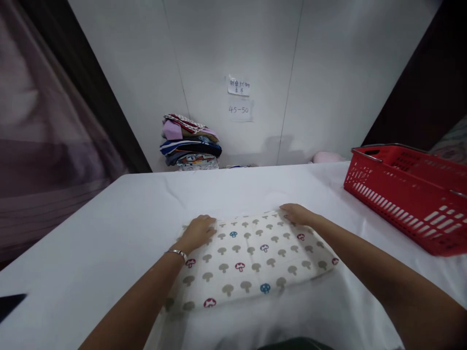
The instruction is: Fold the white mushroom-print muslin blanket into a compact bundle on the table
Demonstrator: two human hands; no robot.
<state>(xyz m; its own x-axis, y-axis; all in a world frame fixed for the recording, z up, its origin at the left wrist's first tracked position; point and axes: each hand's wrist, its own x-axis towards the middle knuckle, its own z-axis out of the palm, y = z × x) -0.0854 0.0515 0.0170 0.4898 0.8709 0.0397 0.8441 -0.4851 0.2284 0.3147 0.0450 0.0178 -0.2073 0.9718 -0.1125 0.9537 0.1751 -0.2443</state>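
Observation:
A white cloth [251,253] printed with grey, red and blue mushrooms lies spread as a rectangle in front of me. My left hand [199,233] rests on its far left corner, fingers stretched out and a silver bracelet on the wrist. At the far right corner, my right hand [297,214] touches the cloth's edge with its fingers extended. The undersides of both hands are hidden. Slight creases run across the cloth, and its near edge lies roughly straight.
The cloth is on a white-covered table [91,233]. A red plastic basket [397,209] with metal handles stands at the right. Folded fabrics [191,143] are stacked at the far edge, before a white wall [237,43] bearing paper notes [239,87]. A pinkish curtain [44,121] hangs left.

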